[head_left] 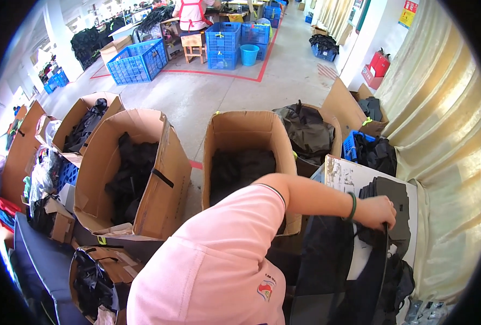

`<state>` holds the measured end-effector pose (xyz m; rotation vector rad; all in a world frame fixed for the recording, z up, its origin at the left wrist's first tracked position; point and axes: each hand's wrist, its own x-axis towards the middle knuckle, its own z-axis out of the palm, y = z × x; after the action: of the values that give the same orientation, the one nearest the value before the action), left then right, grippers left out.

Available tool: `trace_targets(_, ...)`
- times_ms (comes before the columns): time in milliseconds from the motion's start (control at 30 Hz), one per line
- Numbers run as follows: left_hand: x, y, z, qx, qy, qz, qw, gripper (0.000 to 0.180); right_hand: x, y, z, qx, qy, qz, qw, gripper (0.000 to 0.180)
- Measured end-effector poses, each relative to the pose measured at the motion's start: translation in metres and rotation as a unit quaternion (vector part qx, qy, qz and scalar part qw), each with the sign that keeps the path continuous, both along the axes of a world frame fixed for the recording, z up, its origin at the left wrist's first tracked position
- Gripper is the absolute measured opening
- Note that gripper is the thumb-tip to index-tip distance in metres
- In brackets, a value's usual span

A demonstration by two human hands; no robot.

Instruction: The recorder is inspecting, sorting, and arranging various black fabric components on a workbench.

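Observation:
My left hand (377,212), with a dark green band at the wrist, reaches across to the right over a white-topped surface (343,173). Its fingers are closed on the upper edge of a black fabric piece (371,271), which hangs down toward me. Right beside the hand lies a stack of dark grey flat panels (397,189), partly covered by it. More black fabric (319,260) drapes over the near side of the surface. Out of sight is my right hand; my pink sleeve and body fill the lower middle.
Tall open cardboard boxes (170,157) holding black fabric stand in front and to the left. A cream curtain (440,119) hangs along the right. Blue crates (222,46), a light blue bin (249,55) and a seated person (192,13) are farther off.

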<state>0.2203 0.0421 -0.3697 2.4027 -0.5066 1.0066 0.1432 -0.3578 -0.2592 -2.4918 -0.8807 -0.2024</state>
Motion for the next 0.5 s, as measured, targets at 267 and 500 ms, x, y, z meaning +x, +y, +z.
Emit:
trace_targets(267, -0.036, 0.095, 0.024, 0.063, 0.264, -0.198, 0.942, 0.03, -0.033, -0.035, -0.016, 0.049, 0.197, 0.034, 0.979, 0.017)
trace_targets(500, -0.05, 0.122, 0.035, 0.152, 0.559, -0.15, 0.801, 0.037, -0.009, -0.063, -0.049, 0.076, 0.37, 0.071, 0.923, 0.025)
